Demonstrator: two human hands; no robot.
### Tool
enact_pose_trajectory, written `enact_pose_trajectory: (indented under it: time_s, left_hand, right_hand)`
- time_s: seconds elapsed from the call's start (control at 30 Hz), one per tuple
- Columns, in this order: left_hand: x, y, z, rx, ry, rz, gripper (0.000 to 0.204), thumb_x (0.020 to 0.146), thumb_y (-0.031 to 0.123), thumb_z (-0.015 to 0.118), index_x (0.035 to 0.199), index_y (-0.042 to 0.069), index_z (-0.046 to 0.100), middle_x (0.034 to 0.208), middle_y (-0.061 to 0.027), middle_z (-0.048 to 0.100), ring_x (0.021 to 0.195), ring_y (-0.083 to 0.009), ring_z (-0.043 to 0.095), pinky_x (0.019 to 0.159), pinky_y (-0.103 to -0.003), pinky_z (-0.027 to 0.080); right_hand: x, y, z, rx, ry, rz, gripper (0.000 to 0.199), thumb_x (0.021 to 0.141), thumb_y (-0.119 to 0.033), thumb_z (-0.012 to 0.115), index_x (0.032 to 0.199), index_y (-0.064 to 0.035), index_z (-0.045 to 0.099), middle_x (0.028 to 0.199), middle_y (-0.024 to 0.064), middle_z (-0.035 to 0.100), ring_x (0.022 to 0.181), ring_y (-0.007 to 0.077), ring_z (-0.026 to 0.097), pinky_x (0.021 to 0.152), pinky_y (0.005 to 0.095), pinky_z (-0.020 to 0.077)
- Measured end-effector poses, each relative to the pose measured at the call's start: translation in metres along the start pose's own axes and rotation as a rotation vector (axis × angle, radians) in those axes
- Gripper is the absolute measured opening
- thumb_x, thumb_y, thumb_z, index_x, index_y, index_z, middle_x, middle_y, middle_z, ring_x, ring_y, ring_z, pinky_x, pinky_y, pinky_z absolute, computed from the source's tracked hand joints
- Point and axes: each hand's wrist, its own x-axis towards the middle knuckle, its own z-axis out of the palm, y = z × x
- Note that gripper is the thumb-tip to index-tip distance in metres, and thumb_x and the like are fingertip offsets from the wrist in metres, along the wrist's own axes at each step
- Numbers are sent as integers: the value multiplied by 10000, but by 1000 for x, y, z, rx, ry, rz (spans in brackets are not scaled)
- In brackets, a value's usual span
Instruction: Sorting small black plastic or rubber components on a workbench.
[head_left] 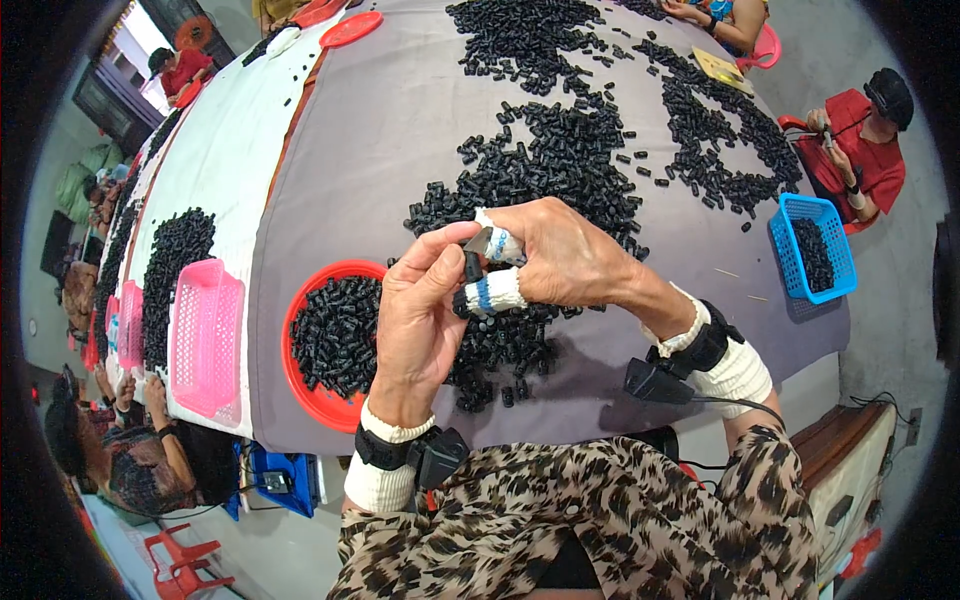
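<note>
Item: one small black piece (473,266), short and tube-like, located above the bench (350,150) in front of your chest, between your two hands. Your left hand (412,320) is the nearer, thumb and fingers pinched together on it; the piece lies at those fingertips, on the side facing your right hand (570,250). Long axis: roughly up and down in the view, one end pointing away from you and the other back toward you; which end is its front, you cannot tell, as fingers cover part. Your right hand, curled closed, appears to grip a small metal blade (477,241) just beyond the piece, its grip hidden; white wraps (497,289) with blue marks cover some of its fingers. Beneath and beyond: a loose heap of black pieces (560,165) on grey cloth. Beside your left hand: a round red basin (335,413), filled with like pieces. Farther left: a pink basket (207,345). Far right: a blue basket (828,296) containing pieces, near a seated co-worker in red (868,150).
</note>
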Motion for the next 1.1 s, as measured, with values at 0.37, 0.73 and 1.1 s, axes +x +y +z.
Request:
enact_pose_trajectory:
  time_s: [0.37,0.73,1.1]
  left_hand:
    - [0,1,1,27,32,-6,210,870,89,538,1049,-19,561,928,-67,611,835,-118,589,755,-257,488]
    - [0,0,0,60,32,-11,202,864,96,554,1032,-15,567,923,-63,612,827,-113,587,742,-255,486]
    - [1,-1,5,46,56,0,189,860,86,557,1024,-7,571,903,-51,614,805,-103,586,731,-248,486]
  right_hand:
    - [1,-3,1,-30,2,-16,255,643,-194,628,721,26,527,649,177,570,591,327,565,565,390,430]
    - [0,-5,2,39,-20,-1,248,658,-191,615,729,30,525,657,177,570,593,334,560,552,394,425]
    - [-3,-2,2,44,65,-25,305,668,-248,657,741,20,532,650,165,559,571,299,542,545,370,419]
